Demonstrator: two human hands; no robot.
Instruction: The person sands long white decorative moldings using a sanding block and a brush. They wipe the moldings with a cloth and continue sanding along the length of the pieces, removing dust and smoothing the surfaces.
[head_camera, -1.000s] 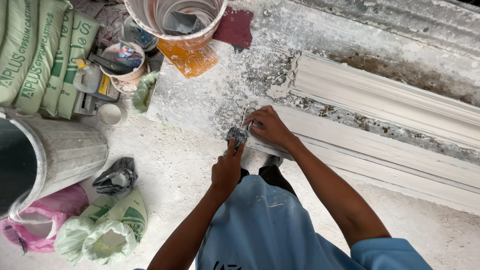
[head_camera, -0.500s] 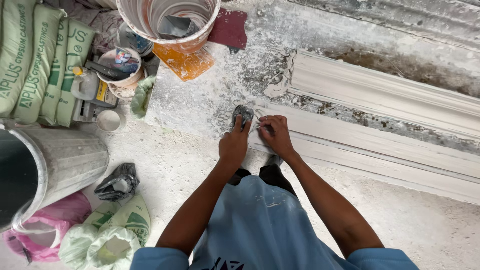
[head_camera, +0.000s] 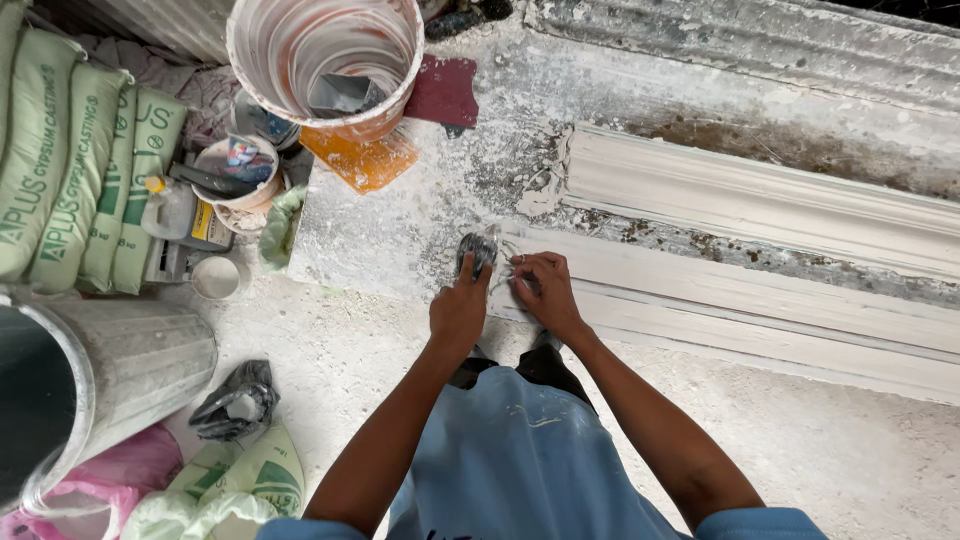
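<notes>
Left hand (head_camera: 459, 312) pressing a small dark scraper (head_camera: 477, 252) held in its fingers onto the near end of a white plaster moulding (head_camera: 760, 300), right hand (head_camera: 543, 292) just beside, fingers curled on the moulding, dusty surface (head_camera: 400, 230), paint-streaked bucket (head_camera: 325, 60) far left.

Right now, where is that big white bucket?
In the head view the bucket stands at the top left, on the dusty slab's far corner, right of the green sacks, well beyond both hands.
</notes>
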